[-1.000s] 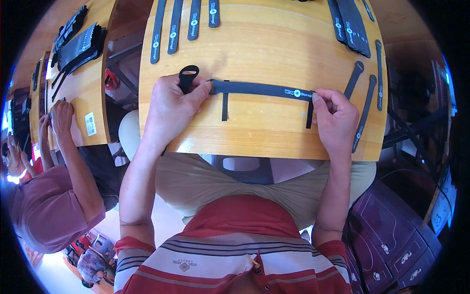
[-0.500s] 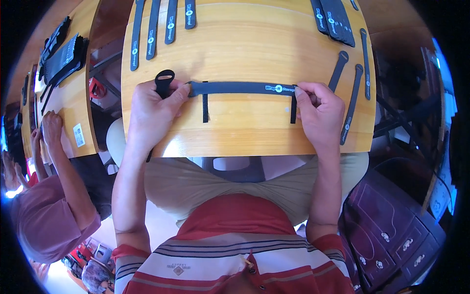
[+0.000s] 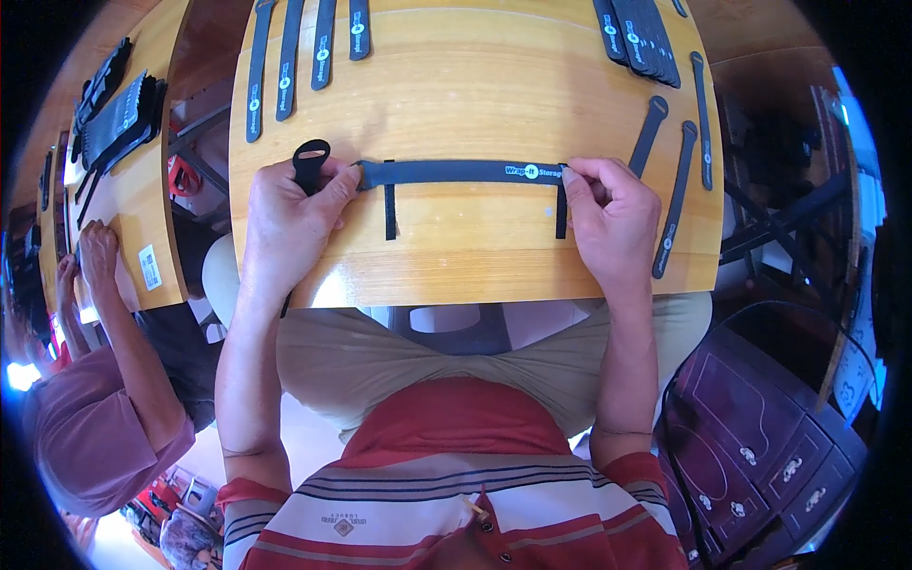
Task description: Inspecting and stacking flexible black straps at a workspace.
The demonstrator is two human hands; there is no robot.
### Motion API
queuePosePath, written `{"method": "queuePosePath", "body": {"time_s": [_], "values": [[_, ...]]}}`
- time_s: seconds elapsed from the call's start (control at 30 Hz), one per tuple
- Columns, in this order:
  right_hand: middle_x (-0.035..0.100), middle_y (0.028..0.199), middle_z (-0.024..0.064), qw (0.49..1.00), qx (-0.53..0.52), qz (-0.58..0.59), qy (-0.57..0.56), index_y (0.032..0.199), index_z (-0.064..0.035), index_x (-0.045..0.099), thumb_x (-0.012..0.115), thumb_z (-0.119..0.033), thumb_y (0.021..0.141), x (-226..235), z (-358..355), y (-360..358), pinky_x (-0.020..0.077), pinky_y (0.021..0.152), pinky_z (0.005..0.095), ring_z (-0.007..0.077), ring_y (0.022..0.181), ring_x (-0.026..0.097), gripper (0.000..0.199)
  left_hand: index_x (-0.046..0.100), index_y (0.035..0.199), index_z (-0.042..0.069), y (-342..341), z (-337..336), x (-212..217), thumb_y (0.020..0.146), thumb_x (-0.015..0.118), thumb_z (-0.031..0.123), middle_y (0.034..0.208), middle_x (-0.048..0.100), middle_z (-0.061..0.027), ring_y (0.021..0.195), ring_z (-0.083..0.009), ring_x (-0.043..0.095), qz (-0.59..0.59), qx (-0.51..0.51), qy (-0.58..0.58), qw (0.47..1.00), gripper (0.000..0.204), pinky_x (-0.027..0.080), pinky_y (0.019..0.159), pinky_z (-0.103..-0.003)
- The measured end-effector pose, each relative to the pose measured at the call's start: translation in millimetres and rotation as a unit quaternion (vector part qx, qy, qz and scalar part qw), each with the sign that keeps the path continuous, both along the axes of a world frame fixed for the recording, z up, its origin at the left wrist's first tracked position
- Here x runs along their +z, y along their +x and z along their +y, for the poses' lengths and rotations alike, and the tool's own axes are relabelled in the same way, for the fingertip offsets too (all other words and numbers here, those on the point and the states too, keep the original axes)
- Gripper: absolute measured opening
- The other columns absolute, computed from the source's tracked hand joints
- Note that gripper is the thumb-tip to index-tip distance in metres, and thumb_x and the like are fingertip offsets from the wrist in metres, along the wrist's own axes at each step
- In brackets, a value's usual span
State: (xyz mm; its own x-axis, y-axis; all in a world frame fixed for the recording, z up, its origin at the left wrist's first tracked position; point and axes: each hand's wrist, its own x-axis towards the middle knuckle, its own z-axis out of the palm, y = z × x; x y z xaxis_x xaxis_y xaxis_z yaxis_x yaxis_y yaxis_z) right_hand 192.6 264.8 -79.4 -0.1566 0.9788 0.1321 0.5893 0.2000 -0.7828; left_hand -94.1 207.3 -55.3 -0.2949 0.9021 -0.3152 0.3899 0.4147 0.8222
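A dark grey hook-and-loop strap [image 3: 446,172] with pale printing near its right end stretches straight across the table. My left hand [image 3: 290,223] pinches its left end between thumb and finger. A black strap with a looped end [image 3: 307,177] also sticks up out of that hand, and a dark tip shows below the wrist at the table edge. At the other end, the fingertips of my right hand [image 3: 616,223] close on the strap. Two short black strips, a left one [image 3: 389,214] and a right one [image 3: 560,214], hang down from behind it on the tabletop.
Several loose straps [image 3: 287,71] lie at the table's far left, more straps [image 3: 675,199] along the right. A stack of straps [image 3: 641,43] sits far right. Left, a person [image 3: 109,275] works at another table [image 3: 163,218] holding dark straps. Purple drawers [image 3: 760,427] stand lower right.
The table and everything on it appear shifted slightly left in the picture. Both hands keep their grip on the strap's ends.
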Motion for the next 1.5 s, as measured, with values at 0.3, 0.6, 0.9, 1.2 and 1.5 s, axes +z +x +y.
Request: {"method": "queuePosePath", "body": {"time_s": [0.3, 0.6, 0.9, 1.2, 1.5], "values": [[0.067, 0.080, 0.0072, 0.999, -0.002, -0.027, 0.022, 0.094, 0.0053, 0.069, 0.069, 0.003, 0.087, 1.9, 0.2, -2.9, 0.0451, 0.056, 0.0232, 0.0075, 0.061, 0.057, 0.007, 0.071, 0.087, -0.004, 0.1, -1.0, -5.6, 0.091, 0.073, 0.013, 0.062, 0.061, -0.0016, 0.055, -0.0070, 0.052, 0.031, 0.002, 0.018, 0.999, 0.017, 0.041, 0.053, -0.026], [0.068, 0.082, 0.0080, 0.999, -0.012, -0.037, 0.026, 0.094, 0.0053, 0.069, 0.070, 0.003, 0.087, 0.0, -0.4, -3.2, 0.0453, 0.057, 0.0241, 0.0082, 0.061, 0.058, 0.007, 0.069, 0.085, -0.004, 1.4, 0.1, -3.5, 0.090, 0.073, 0.013, 0.061, 0.060, -0.0025, 0.056, -0.0084, 0.052, 0.063, -0.007, 0.020, 0.998, 0.018, 0.041, 0.053, -0.028], [0.068, 0.082, 0.0101, 0.996, 0.003, -0.072, 0.045, 0.093, 0.0051, 0.069, 0.069, 0.002, 0.087, 1.4, -0.4, -3.8, 0.0465, 0.058, 0.0259, 0.0110, 0.062, 0.060, 0.006, 0.069, 0.087, -0.004, -2.6, -1.3, -11.4, 0.085, 0.076, 0.017, 0.069, 0.067, -0.0133, 0.060, -0.0180, 0.063, 0.117, -0.017, 0.040, 0.992, 0.022, 0.049, 0.060, -0.034], [0.064, 0.087, 0.0161, 0.996, -0.014, -0.072, 0.040, 0.089, -0.0001, 0.065, 0.066, -0.001, 0.086, 3.3, -2.8, -8.1, 0.0511, 0.069, 0.0413, 0.0328, 0.077, 0.065, 0.004, 0.073, 0.094, 0.008, 10.1, -5.7, -4.4, 0.085, 0.073, 0.015, 0.083, 0.068, -0.0145, 0.071, -0.0345, 0.068, 0.269, -0.044, 0.130, 0.953, 0.012, 0.054, 0.065, -0.041], [0.063, 0.090, 0.0167, 0.992, 0.000, -0.101, 0.071, 0.087, -0.0016, 0.063, 0.061, -0.002, 0.086, 2.3, -3.7, -9.9, 0.0513, 0.075, 0.0463, 0.0378, 0.085, 0.064, 0.002, 0.075, 0.098, 0.015, 15.4, -15.8, -10.8, 0.084, 0.072, 0.011, 0.104, 0.064, -0.0039, 0.078, -0.0296, 0.070, 0.370, -0.120, 0.207, 0.898, 0.016, 0.056, 0.065, -0.041]]}}
